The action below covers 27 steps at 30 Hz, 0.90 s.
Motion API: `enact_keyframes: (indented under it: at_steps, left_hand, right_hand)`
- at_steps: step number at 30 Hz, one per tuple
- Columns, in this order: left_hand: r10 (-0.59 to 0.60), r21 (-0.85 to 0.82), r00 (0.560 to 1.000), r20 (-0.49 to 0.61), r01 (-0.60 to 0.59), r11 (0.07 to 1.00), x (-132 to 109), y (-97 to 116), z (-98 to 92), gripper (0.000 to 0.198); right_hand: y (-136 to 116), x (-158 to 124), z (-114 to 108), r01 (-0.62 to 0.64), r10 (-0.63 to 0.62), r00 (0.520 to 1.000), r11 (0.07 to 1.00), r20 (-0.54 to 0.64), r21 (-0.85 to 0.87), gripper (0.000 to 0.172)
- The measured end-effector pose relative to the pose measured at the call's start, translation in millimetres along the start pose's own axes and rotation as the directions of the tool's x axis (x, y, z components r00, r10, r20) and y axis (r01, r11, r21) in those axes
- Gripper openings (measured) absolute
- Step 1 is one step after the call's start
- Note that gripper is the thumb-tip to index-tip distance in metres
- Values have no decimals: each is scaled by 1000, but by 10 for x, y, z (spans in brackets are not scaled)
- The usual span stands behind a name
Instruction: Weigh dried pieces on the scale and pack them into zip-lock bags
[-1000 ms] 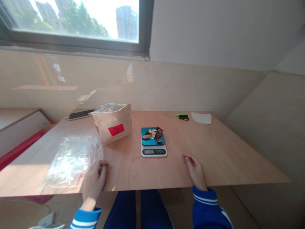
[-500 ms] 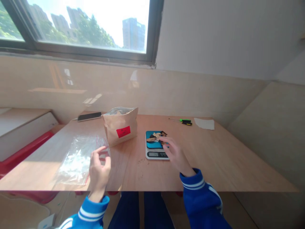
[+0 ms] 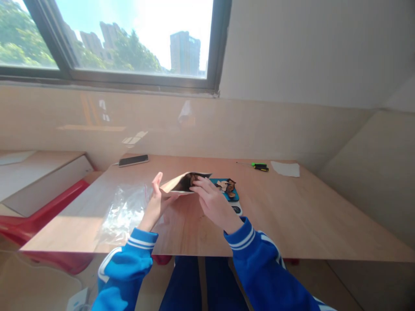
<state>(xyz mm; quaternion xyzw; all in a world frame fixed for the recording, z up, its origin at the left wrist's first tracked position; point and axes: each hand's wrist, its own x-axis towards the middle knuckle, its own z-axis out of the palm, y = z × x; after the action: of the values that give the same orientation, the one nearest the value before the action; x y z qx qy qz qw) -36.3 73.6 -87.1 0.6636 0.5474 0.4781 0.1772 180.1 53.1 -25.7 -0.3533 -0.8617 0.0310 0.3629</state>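
My left hand [image 3: 154,204] holds the brown paper pouch [image 3: 177,185] from its left side, tilted so its open mouth faces me and dark dried pieces show inside. My right hand [image 3: 212,202] is at the mouth of the pouch, fingers curled on its right edge and reaching in. Just behind my right hand stands a small kitchen scale [image 3: 234,196] with a blue top, carrying a few dried slices [image 3: 227,185]. Clear zip bags [image 3: 125,209] lie flat on the table to the left of my left hand.
A dark phone [image 3: 133,160] lies at the table's far left corner. A green-handled screwdriver [image 3: 259,166] and a white paper [image 3: 285,169] lie at the far right. A red-edged bench [image 3: 48,203] stands left of the wooden table [image 3: 308,216].
Both hands left the table's front edge. The pouch, which stood upright, is now lifted and tipped toward me in my left hand, and my right hand went from the scale to its mouth.
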Motion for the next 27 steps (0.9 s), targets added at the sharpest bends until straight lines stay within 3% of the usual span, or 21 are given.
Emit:
enact_keyframes:
  at_steps: [3, 9, 12, 16, 19, 22, 27]
  left_hand:
    - [33, 8, 986, 161, -35, 999, -41, 81, -50, 50]
    - [6, 31, 983, 186, -12, 999, -58, 132, -99, 58]
    - [4, 3, 976, 218, -4, 1000, -53, 132, -110, 59]
    - [-21, -51, 958, 285, 38, 998, -71, 150, -134, 49]
    - [-38, -22, 957, 287, 46, 999, -92, 178, -139, 45]
    - [-58, 13, 952, 299, 57, 998, -108, 231, -123, 41]
    - [-96, 32, 953, 287, 90, 995, -125, 326, -89, 36]
  right_hand:
    - [-62, -289, -100, -15, 11, 994, 999, 110, 37, 45]
    - [-47, -269, -248, -83, 68, 985, 993, 161, 86, 45]
    - [-54, -104, -178, -32, 44, 960, 998, 276, -48, 41]
    - [-66, 51, 29, -42, 151, 904, 963, 401, -268, 22]
    - [-45, 14, 173, -87, 208, 903, 945, 375, -315, 21]
    - [-1, -107, 278, -102, 207, 931, 939, 302, -328, 33]
    - [24, -207, 346, -111, 219, 945, 913, 241, -394, 37]
